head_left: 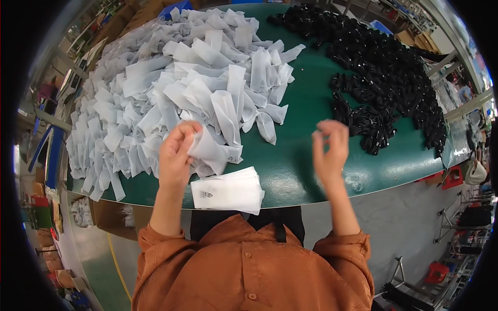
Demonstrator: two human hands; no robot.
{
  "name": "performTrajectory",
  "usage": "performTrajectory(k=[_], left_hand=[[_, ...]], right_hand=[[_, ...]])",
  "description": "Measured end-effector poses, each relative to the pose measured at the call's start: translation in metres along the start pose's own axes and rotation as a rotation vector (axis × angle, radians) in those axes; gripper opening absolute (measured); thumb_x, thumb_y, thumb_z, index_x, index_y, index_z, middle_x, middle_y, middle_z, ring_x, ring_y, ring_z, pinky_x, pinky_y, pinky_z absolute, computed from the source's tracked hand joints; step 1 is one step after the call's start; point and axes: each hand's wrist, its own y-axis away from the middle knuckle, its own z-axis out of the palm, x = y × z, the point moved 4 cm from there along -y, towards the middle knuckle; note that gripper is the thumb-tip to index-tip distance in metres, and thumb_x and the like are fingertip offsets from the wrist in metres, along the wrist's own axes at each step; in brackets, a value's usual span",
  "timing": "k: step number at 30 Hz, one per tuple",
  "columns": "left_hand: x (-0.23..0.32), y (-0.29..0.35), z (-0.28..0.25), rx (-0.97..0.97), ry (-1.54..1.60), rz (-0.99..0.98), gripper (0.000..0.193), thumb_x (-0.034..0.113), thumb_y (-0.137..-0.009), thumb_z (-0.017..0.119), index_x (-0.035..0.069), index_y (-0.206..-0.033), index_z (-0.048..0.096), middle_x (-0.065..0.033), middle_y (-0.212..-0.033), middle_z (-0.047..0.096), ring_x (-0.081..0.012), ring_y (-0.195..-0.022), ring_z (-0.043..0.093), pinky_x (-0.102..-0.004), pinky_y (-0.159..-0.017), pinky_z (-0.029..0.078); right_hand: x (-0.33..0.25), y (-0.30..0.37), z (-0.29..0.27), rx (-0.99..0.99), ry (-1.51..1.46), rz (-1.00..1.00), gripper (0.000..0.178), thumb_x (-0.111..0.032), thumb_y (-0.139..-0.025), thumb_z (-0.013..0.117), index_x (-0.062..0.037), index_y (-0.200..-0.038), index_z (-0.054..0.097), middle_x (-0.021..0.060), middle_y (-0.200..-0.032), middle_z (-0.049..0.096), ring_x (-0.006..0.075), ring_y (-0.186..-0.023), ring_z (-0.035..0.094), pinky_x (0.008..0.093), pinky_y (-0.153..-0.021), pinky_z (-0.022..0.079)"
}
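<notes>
My left hand (176,151) pinches the edge of a white translucent pouch (205,146) in front of the large heap of pouches (171,83). Many pouches in that heap look filled, though their contents barely show. Just below the held pouch, a neat stack of flat white pouches (228,191) lies at the table's near edge. My right hand (332,147) hovers over the green tabletop (282,166), slightly blurred, its fingers apart and nothing visible in them. Beyond it to the right spreads a pile of black coiled cables (384,83), apart from the fingers.
The green table's near edge curves in front of my body. Cardboard boxes (111,215) stand beneath it at the left. Metal frame posts (469,103) rise at the right, with red stools (437,272) on the floor. A blue bin (175,9) sits beyond the far left.
</notes>
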Motion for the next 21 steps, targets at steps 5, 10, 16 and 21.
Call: performTrajectory(k=[5, 10, 16, 21], left_hand=[[0.016, -0.025, -0.024, 0.088, -0.236, 0.042, 0.010, 0.015, -0.102, 0.057, 0.005, -0.104, 0.060, -0.0040, -0.116, 0.060, -0.0015, -0.071, 0.045, -0.0183, -0.058, 0.035], [0.014, -0.062, -0.084, 0.410, -0.313, 0.291, 0.018, 0.010, -0.100, 0.058, 0.001, -0.115, 0.061, -0.0081, -0.123, 0.061, -0.0099, -0.080, 0.057, -0.0240, -0.075, 0.047], [-0.043, 0.038, -0.002, -0.108, -0.849, 0.296, 0.024, 0.004, -0.087, 0.069, 0.004, -0.111, 0.064, -0.0110, -0.114, 0.066, -0.0277, -0.103, 0.063, -0.0362, -0.086, 0.052], [-0.083, 0.086, 0.066, -0.450, -0.927, 0.370, 0.021, 0.008, -0.083, 0.075, 0.004, -0.101, 0.065, -0.0120, -0.100, 0.062, -0.0300, -0.092, 0.062, -0.0387, -0.077, 0.052]], right_hand=[[0.117, -0.043, 0.000, 0.043, 0.647, 0.072, 0.037, -0.025, -0.092, 0.070, -0.0051, -0.122, 0.062, 0.0196, -0.117, 0.062, 0.0387, -0.105, 0.060, 0.0460, -0.087, 0.051], [0.144, -0.045, -0.003, -0.033, 0.540, 0.244, 0.026, -0.021, -0.091, 0.071, -0.0041, -0.108, 0.064, 0.0136, -0.101, 0.064, 0.0320, -0.087, 0.065, 0.0413, -0.076, 0.053], [0.053, 0.007, 0.006, -0.050, -0.088, 0.293, 0.028, -0.001, -0.084, 0.074, -0.0019, -0.110, 0.063, 0.0048, -0.094, 0.058, 0.0118, -0.076, 0.054, 0.0242, -0.065, 0.045], [-0.015, 0.061, 0.003, -0.204, -0.210, 0.270, 0.035, 0.007, -0.078, 0.075, -0.0018, -0.109, 0.063, 0.0061, -0.095, 0.057, 0.0102, -0.068, 0.051, 0.0234, -0.056, 0.043]])
